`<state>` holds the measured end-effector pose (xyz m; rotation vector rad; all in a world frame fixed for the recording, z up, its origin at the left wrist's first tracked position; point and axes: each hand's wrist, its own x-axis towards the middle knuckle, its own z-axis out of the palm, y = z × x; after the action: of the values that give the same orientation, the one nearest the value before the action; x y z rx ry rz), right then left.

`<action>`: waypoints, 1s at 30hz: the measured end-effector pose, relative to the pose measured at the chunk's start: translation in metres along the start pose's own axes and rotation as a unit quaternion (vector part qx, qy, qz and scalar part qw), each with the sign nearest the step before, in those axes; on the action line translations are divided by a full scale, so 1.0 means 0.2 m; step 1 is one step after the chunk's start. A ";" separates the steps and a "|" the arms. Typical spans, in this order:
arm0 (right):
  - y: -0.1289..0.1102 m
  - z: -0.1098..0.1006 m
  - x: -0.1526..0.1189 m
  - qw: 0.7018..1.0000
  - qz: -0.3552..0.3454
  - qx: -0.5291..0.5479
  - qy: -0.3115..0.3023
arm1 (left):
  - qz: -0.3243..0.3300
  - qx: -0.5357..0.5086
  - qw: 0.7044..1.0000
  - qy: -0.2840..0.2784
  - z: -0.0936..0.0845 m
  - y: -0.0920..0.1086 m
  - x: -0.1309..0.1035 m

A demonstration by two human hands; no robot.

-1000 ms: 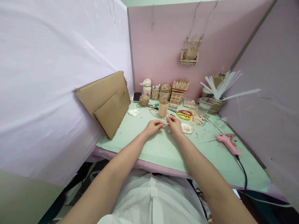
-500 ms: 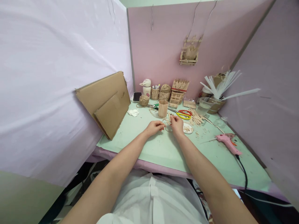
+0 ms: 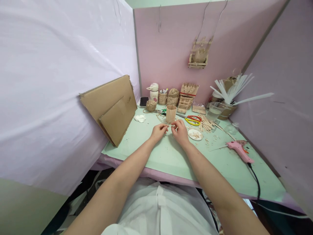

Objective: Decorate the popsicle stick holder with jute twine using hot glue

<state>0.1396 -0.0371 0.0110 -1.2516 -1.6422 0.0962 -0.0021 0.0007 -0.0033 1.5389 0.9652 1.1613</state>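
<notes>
My left hand [image 3: 158,132] is closed in a pinch on a thin tan strand of twine [image 3: 169,125]. Close beside it, my right hand [image 3: 180,132] pinches the same twine, fingertips almost meeting those of the left. Just beyond both hands stands an upright cup made of wooden sticks [image 3: 171,113]. A ball of twine [image 3: 151,105] lies behind and to the left, with loose strand running near the green-handled scissors [image 3: 163,112]. Right of my right hand is a small white dish [image 3: 195,134] holding wood bits.
Scissors with red and yellow handles [image 3: 193,120] lie by a heap of wooden sticks [image 3: 206,124]. A pink glue gun [image 3: 239,151] rests at right, its cord over the edge. Cardboard [image 3: 114,111] leans at left. A bottle [image 3: 154,93] and stick-made pieces line the back.
My right hand has moved left, closer to my left hand, uncovering the white dish. The loops of twine seen between the hands are now drawn down to a short strand.
</notes>
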 end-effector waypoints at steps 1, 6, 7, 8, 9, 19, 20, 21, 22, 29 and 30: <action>-0.01 0.00 0.00 1.000 -0.025 -0.007 -0.014 | -0.001 0.004 1.000 0.001 0.00 0.00 0.00; -0.02 0.00 -0.01 0.992 -0.080 -0.073 -0.061 | 0.006 0.032 0.999 -0.007 0.00 0.02 -0.02; -0.02 0.00 -0.01 0.991 -0.083 -0.087 -0.063 | 0.007 0.036 0.999 -0.011 0.00 0.02 -0.02; -0.02 0.00 -0.01 0.989 -0.085 -0.099 -0.063 | 0.007 0.039 0.999 -0.015 0.00 0.03 -0.02; -0.02 0.00 -0.01 0.988 -0.086 -0.108 -0.062 | 0.007 0.042 0.999 -0.018 0.00 0.03 -0.03; 0.00 0.03 0.00 0.998 -0.024 -0.025 -0.054 | 0.007 0.047 0.999 -0.019 0.00 0.02 -0.02; 0.00 0.03 0.00 0.998 -0.007 0.001 -0.054 | 0.004 0.042 0.999 -0.020 0.00 0.01 -0.02; 0.01 0.03 0.00 0.998 0.011 0.025 -0.054 | 0.002 0.038 0.999 -0.019 0.00 0.01 -0.02; 0.01 0.04 0.00 0.997 0.028 0.048 -0.055 | 0.001 0.035 0.999 -0.018 0.00 0.00 -0.01; 0.01 0.06 0.01 0.969 0.153 0.183 -0.063 | -0.017 0.002 1.000 -0.020 0.01 0.01 -0.01; 0.00 0.06 0.01 0.960 0.177 0.208 -0.065 | -0.020 -0.002 1.000 -0.021 0.01 0.02 -0.01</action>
<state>0.1318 -0.0297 0.0063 -1.2094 -1.3937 0.7226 -0.0003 -0.0016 -0.0007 1.5290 0.9615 1.0982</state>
